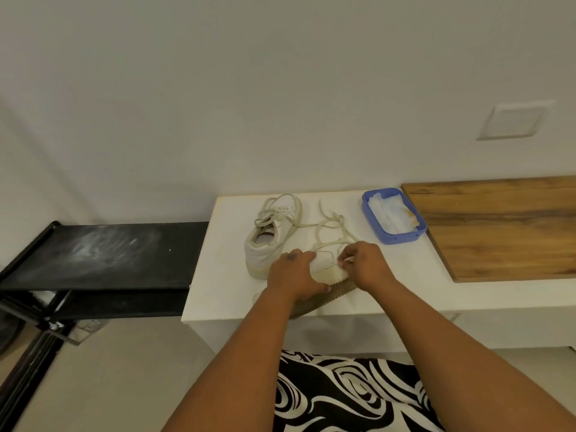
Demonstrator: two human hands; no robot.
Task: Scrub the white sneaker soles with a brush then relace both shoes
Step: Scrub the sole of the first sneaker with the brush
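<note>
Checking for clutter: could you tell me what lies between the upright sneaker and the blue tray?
Only loose laces on bare white tabletop, between sneaker and tray, in the head view.

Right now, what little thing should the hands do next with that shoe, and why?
Probably pull the lace end through the eyelet. The right hand pinches a white lace tip at the near sneaker, which lies on its side while the left hand steadies it. Its lace lies loose on the white table, so lacing looks unfinished.
</note>
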